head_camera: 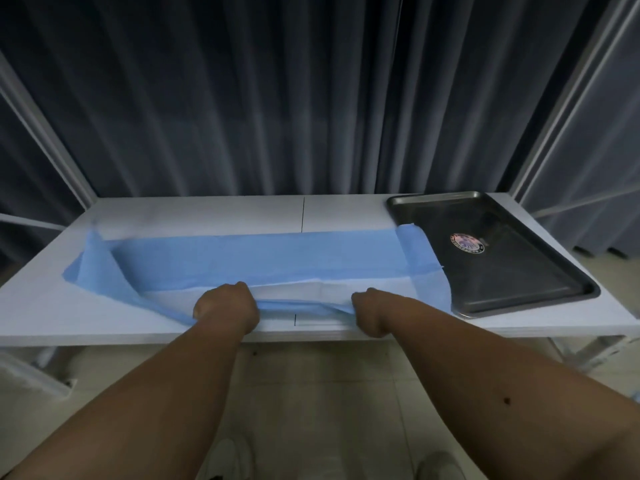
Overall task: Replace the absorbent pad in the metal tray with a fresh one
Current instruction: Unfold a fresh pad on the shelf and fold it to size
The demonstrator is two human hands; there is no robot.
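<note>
A dark curtain [277, 98] is hung behind a white table [214, 213]. Most of the table's width is covered by a long blue pad [263, 258], spread from the left edge to the right side, where its end is lapped over the left rim of a metal tray [540, 271]. The tray is set at the right end of the table, and a round sticker [467, 243] is seen on its floor. The pad's near edge, at the front edge of the table, is gripped in the curled fingers of the left hand [227, 308] and the right hand [372, 311].
</note>
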